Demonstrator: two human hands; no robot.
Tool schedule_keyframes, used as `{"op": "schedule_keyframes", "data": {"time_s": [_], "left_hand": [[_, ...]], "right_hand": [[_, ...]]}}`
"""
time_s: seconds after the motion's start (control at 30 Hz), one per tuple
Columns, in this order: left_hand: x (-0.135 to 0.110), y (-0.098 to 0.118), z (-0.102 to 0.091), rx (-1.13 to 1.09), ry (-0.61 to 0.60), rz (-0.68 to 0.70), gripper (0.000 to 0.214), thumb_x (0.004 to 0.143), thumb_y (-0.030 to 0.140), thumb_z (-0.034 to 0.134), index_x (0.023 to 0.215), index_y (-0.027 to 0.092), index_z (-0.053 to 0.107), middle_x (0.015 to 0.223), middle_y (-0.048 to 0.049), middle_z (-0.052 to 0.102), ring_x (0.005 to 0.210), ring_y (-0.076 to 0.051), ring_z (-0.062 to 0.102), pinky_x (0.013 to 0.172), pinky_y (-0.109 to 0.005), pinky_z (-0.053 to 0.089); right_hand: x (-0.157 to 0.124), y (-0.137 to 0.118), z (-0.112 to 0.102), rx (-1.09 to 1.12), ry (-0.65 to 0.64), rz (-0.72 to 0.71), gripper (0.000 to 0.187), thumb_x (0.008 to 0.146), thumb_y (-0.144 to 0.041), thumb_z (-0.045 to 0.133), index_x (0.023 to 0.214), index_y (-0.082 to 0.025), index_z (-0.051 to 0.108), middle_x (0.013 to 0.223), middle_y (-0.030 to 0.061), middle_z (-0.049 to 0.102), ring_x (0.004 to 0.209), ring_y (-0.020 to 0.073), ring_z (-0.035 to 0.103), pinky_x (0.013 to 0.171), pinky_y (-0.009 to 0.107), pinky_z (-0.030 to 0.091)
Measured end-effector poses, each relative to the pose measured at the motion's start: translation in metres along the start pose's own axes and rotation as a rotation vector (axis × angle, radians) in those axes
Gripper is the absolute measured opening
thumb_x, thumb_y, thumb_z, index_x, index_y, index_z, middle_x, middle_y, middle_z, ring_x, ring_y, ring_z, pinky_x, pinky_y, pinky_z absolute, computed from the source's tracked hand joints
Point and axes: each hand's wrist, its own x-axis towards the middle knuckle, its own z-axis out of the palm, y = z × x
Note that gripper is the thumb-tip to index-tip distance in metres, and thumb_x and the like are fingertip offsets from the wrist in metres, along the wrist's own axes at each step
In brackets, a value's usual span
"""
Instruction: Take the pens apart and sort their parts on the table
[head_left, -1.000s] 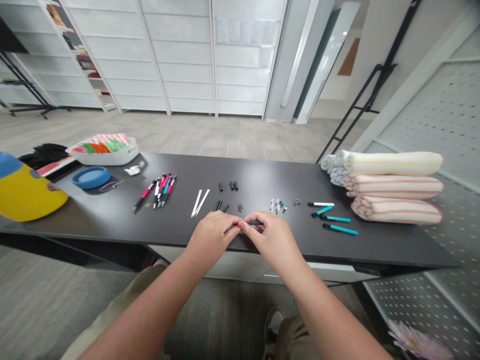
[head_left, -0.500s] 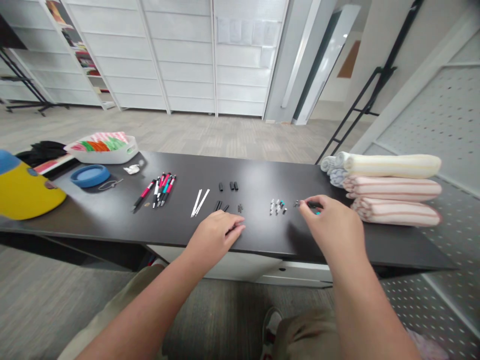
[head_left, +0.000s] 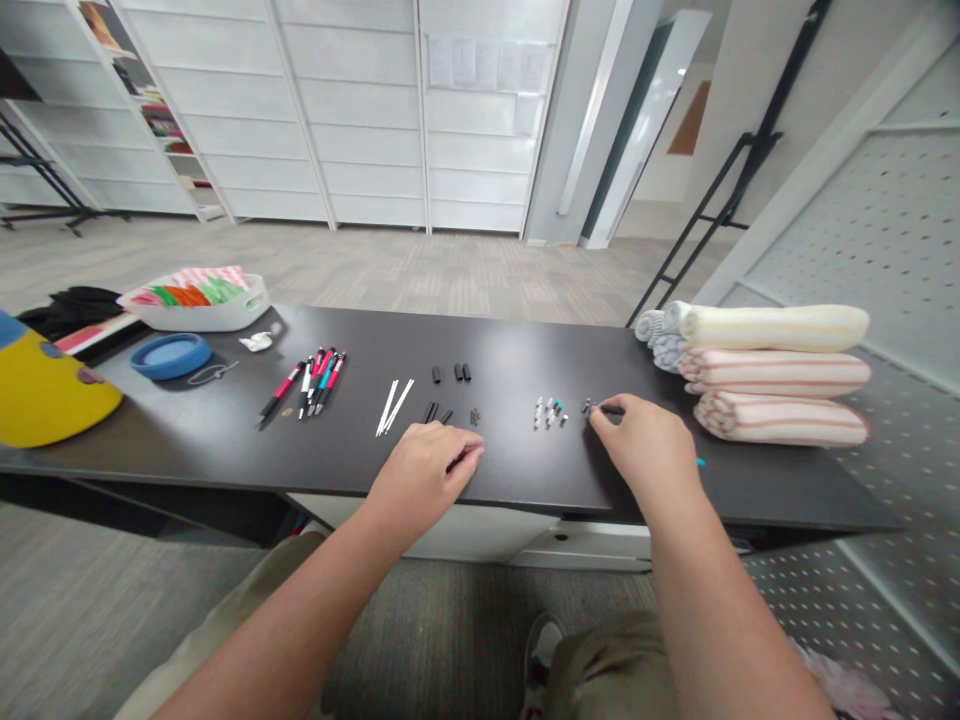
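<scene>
My left hand point(head_left: 424, 472) rests on the black table point(head_left: 225, 440) near its front edge, fingers curled round a thin black pen part point(head_left: 457, 461). My right hand point(head_left: 646, 445) lies further right, its fingertips pinched together at a small heap of metal pieces point(head_left: 586, 405); what they grip is too small to name. In a row across the table lie assembled pens point(head_left: 307, 384), white refills point(head_left: 394, 405), short black caps point(head_left: 450, 373), black barrels point(head_left: 435, 412) and small clear and teal tips point(head_left: 549, 411). My right hand hides most of the teal pens point(head_left: 701, 462).
Rolled striped towels point(head_left: 772, 375) are stacked at the table's right end. At the left end sit a white basket point(head_left: 191, 300) of coloured items, a blue dish point(head_left: 169, 355) and a yellow rounded object point(head_left: 45, 395). White shelving lines the far wall.
My right hand left my left hand and moved right to the small metal pieces, covering the teal pens. My left hand stayed put with the black part.
</scene>
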Motion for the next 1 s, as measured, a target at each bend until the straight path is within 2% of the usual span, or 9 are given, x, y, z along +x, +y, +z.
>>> {"op": "schedule_keyframes", "data": {"time_s": [0.17, 0.27, 0.37, 0.43, 0.53, 0.67, 0.73, 0.87, 1.0], "left_hand": [[-0.001, 0.001, 0.0, 0.0, -0.014, -0.002, 0.012, 0.1, 0.023, 0.066, 0.108, 0.023, 0.075, 0.097, -0.0018, 0.079, 0.089, -0.021, 0.069, 0.085, -0.037, 0.044], [-0.001, 0.002, -0.001, 0.002, -0.009, -0.003, 0.012, 0.1, 0.023, 0.065, 0.107, 0.023, 0.075, 0.097, -0.002, 0.079, 0.089, -0.021, 0.069, 0.086, -0.038, 0.044], [0.0, 0.002, -0.002, -0.005, 0.007, -0.011, 0.011, 0.099, 0.022, 0.066, 0.106, 0.023, 0.075, 0.094, -0.0019, 0.078, 0.087, -0.021, 0.069, 0.085, -0.038, 0.046], [0.001, 0.003, -0.002, -0.022, 0.034, -0.028, 0.01, 0.098, 0.022, 0.069, 0.106, 0.023, 0.075, 0.091, -0.0016, 0.077, 0.086, -0.021, 0.069, 0.084, -0.037, 0.047], [0.0, 0.004, -0.005, -0.088, 0.099, -0.056, 0.016, 0.095, 0.024, 0.074, 0.11, 0.023, 0.073, 0.09, -0.0011, 0.076, 0.084, -0.02, 0.068, 0.083, -0.036, 0.049], [0.0, 0.007, -0.013, -0.331, 0.133, -0.059, 0.028, 0.095, 0.027, 0.074, 0.123, 0.024, 0.072, 0.101, -0.0028, 0.076, 0.085, -0.017, 0.067, 0.082, -0.032, 0.053], [0.0, 0.007, -0.016, -0.465, 0.118, -0.054, 0.026, 0.098, 0.027, 0.071, 0.123, 0.024, 0.074, 0.101, -0.0034, 0.076, 0.086, -0.016, 0.067, 0.082, -0.029, 0.054], [0.002, 0.005, -0.016, -0.598, 0.145, -0.13, 0.022, 0.097, 0.027, 0.072, 0.118, 0.023, 0.078, 0.094, -0.0033, 0.074, 0.083, -0.016, 0.066, 0.078, -0.028, 0.053], [0.002, 0.003, -0.015, -0.635, 0.176, -0.195, 0.021, 0.094, 0.027, 0.075, 0.114, 0.02, 0.079, 0.088, -0.0029, 0.072, 0.077, -0.015, 0.064, 0.074, -0.027, 0.053]], "right_hand": [[-0.001, -0.001, 0.0, 0.01, 0.007, -0.014, 0.031, 0.095, -0.043, 0.058, 0.104, -0.023, 0.079, 0.101, 0.012, 0.081, 0.089, 0.0322, 0.073, 0.072, 0.038, 0.046], [-0.002, -0.001, -0.004, 0.048, 0.062, -0.018, 0.031, 0.095, -0.045, 0.058, 0.104, -0.022, 0.077, 0.1, 0.0129, 0.08, 0.089, 0.0329, 0.073, 0.073, 0.039, 0.047], [-0.009, -0.007, -0.01, 0.18, 0.15, -0.048, 0.037, 0.097, -0.047, 0.056, 0.115, -0.019, 0.07, 0.106, 0.0154, 0.078, 0.095, 0.0337, 0.073, 0.078, 0.04, 0.049], [-0.018, -0.017, -0.013, 0.328, 0.157, -0.139, 0.036, 0.101, -0.043, 0.05, 0.123, -0.017, 0.064, 0.114, 0.0171, 0.076, 0.104, 0.0332, 0.071, 0.085, 0.041, 0.05], [-0.038, -0.041, -0.015, 0.564, 0.018, -0.355, 0.03, 0.106, -0.032, 0.04, 0.123, -0.019, 0.06, 0.116, 0.015, 0.074, 0.107, 0.029, 0.069, 0.091, 0.04, 0.05], [-0.062, -0.076, -0.009, 0.815, -0.239, -0.632, 0.029, 0.109, -0.029, 0.04, 0.129, -0.021, 0.06, 0.122, 0.0117, 0.071, 0.109, 0.0229, 0.067, 0.094, 0.036, 0.051], [-0.067, -0.087, -0.004, 0.912, -0.296, -0.705, 0.029, 0.109, -0.026, 0.041, 0.131, -0.024, 0.062, 0.122, 0.0098, 0.07, 0.112, 0.0216, 0.066, 0.096, 0.036, 0.051], [-0.067, -0.092, 0.004, 0.991, -0.311, -0.685, 0.031, 0.108, -0.026, 0.047, 0.132, -0.026, 0.066, 0.113, 0.0078, 0.072, 0.101, 0.0207, 0.068, 0.091, 0.036, 0.053], [-0.068, -0.089, 0.01, 1.045, -0.431, -0.582, 0.031, 0.107, -0.031, 0.05, 0.135, -0.027, 0.064, 0.112, 0.0052, 0.075, 0.084, 0.0172, 0.07, 0.079, 0.032, 0.054]]}}
